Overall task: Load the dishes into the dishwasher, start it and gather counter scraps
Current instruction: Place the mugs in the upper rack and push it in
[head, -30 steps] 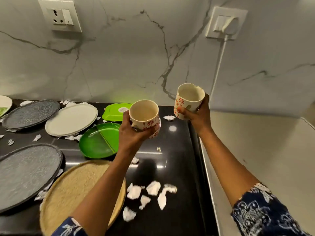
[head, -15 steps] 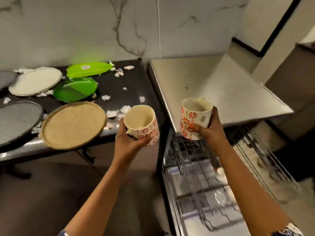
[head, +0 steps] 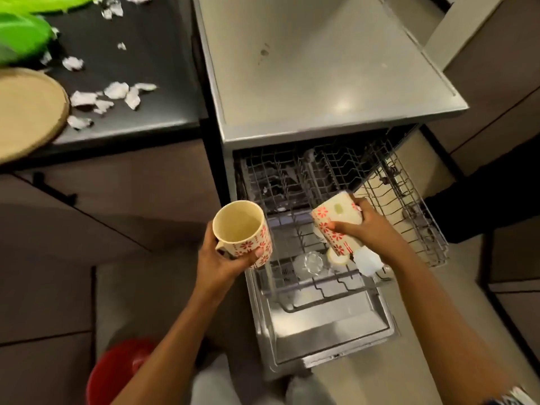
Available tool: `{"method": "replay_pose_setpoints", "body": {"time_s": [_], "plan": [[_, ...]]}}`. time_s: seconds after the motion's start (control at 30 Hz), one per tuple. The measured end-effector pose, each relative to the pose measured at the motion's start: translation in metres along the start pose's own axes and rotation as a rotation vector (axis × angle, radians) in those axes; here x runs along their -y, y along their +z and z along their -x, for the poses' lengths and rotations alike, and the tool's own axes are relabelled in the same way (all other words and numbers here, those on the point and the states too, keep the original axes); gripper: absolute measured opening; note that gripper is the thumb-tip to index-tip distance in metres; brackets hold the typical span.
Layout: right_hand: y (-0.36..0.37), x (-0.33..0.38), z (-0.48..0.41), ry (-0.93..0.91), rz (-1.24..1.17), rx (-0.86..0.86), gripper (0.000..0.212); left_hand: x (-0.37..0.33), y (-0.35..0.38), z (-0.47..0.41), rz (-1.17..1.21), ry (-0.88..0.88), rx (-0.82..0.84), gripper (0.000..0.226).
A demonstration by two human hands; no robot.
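Observation:
My left hand (head: 222, 260) grips a cream mug with red flowers (head: 242, 229), held upright to the left of the open dishwasher (head: 321, 92). My right hand (head: 368, 229) grips a second flowered mug (head: 333, 220), tipped over above the pulled-out wire rack (head: 409, 206). A clear glass (head: 311, 263) and a small cream cup (head: 339, 258) stand in the rack just below that mug. The dishwasher door (head: 324, 328) lies open at the bottom. White paper scraps (head: 111, 95) are scattered on the black counter (head: 146, 68).
A tan round plate (head: 26, 112) overhangs the counter's front edge at the left, and green plates (head: 20, 33) sit behind it. A red bucket (head: 117, 372) stands on the floor by my left arm. Cabinet fronts flank the dishwasher.
My view has dropped from the counter to the open dishwasher. Both mugs came down with my hands, and the right mug has tipped from upright to nearly upside down over the rack.

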State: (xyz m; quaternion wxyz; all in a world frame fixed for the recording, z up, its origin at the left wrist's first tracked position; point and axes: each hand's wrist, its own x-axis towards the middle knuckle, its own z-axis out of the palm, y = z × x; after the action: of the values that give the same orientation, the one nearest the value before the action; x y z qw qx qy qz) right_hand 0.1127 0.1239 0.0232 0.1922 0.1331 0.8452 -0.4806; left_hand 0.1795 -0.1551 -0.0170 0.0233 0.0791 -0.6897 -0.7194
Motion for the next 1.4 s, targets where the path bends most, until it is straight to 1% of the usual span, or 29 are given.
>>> {"method": "replay_pose_setpoints", "body": {"time_s": [0.1,0.17,0.23,0.33,0.4,0.47,0.6,0.67,0.8,1.03,1.17,1.23,1.3,1.4], "plan": [[-0.004,-0.019,-0.043,0.074,0.153,0.156,0.081,0.018,0.023,0.006,0.011,-0.018,-0.104,0.078],[-0.001,-0.020,-0.069,0.046,0.365,0.233,0.084,0.026,0.033,0.009,0.021,-0.028,-0.171,0.082],[0.005,-0.011,-0.092,-0.037,0.623,0.305,0.087,0.029,0.040,0.009,0.041,-0.041,-0.222,0.090],[0.025,0.002,-0.115,-0.181,1.050,0.386,0.091,0.035,0.046,0.010,0.042,-0.047,-0.285,0.091],[0.042,0.008,-0.125,-0.242,1.265,0.414,0.083,0.040,0.048,0.009,0.027,-0.042,-0.307,0.090],[0.060,0.010,-0.136,-0.264,1.377,0.455,0.074,0.046,0.049,0.009,0.030,-0.038,-0.321,0.089],[0.088,0.005,-0.157,-0.227,1.516,0.554,0.074,0.050,0.052,0.005,0.029,-0.041,-0.324,0.094],[0.094,0.002,-0.160,-0.232,1.537,0.561,0.077,0.050,0.053,0.003,0.047,-0.046,-0.331,0.096],[0.099,-0.007,-0.162,-0.305,1.496,0.532,0.091,0.050,0.055,0.002,0.073,-0.040,-0.344,0.097],[0.111,-0.024,-0.168,-0.261,1.470,0.530,0.103,0.056,0.051,0.003,0.061,-0.054,-0.363,0.099],[0.111,-0.040,-0.166,-0.329,1.432,0.508,0.100,0.058,0.048,0.003,0.053,-0.066,-0.356,0.094],[0.112,-0.048,-0.166,-0.353,1.410,0.490,0.101,0.060,0.048,0.003,0.037,-0.066,-0.349,0.087],[0.110,-0.053,-0.168,-0.345,1.365,0.480,0.101,0.062,0.048,0.004,0.039,-0.062,-0.347,0.079],[0.102,-0.059,-0.174,-0.315,1.261,0.506,0.100,0.066,0.050,0.005,0.031,-0.074,-0.338,0.079]]}}
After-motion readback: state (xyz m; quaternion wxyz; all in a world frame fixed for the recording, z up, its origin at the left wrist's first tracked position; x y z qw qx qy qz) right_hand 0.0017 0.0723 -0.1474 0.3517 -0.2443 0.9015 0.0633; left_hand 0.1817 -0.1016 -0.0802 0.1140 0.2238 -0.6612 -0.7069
